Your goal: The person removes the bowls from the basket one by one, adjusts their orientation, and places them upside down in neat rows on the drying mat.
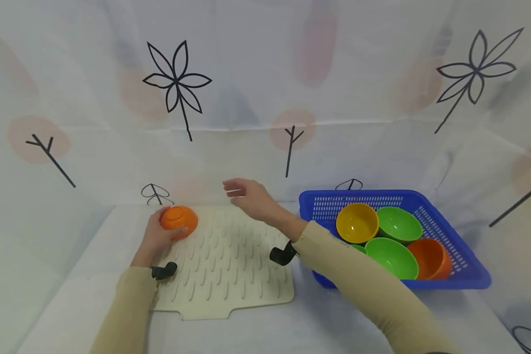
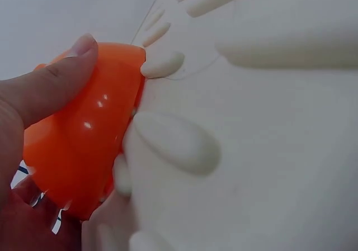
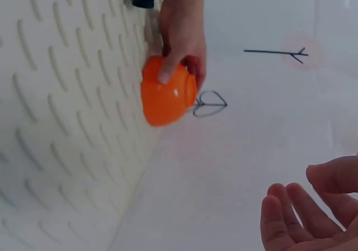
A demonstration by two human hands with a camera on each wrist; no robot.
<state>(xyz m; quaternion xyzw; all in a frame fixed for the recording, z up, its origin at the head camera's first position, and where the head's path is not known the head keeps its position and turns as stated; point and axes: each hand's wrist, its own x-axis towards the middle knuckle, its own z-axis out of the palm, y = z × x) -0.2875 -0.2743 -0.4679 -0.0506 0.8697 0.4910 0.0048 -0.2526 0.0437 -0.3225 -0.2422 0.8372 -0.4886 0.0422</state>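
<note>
An orange bowl (image 1: 179, 220) lies upside down at the far left corner of a cream drying mat (image 1: 230, 265) with raised ridges. My left hand (image 1: 156, 236) grips it from the left, thumb over its outer wall and fingers around the far side. In the left wrist view the rim of the bowl (image 2: 84, 133) meets the ridges of the mat. My right hand (image 1: 252, 199) is raised above the mat's far part, fingers loosely bent, holding nothing. The right wrist view shows its fingers (image 3: 274, 223) apart from the bowl (image 3: 165, 94).
A blue basket (image 1: 473, 275) stands right of the mat. Inside are a yellow bowl (image 1: 357, 223), several green bowls (image 1: 391, 258) and an orange bowl (image 1: 431, 259). The right forearm crosses in front of the basket's near left corner. A patterned white cloth (image 1: 248, 98) hangs behind.
</note>
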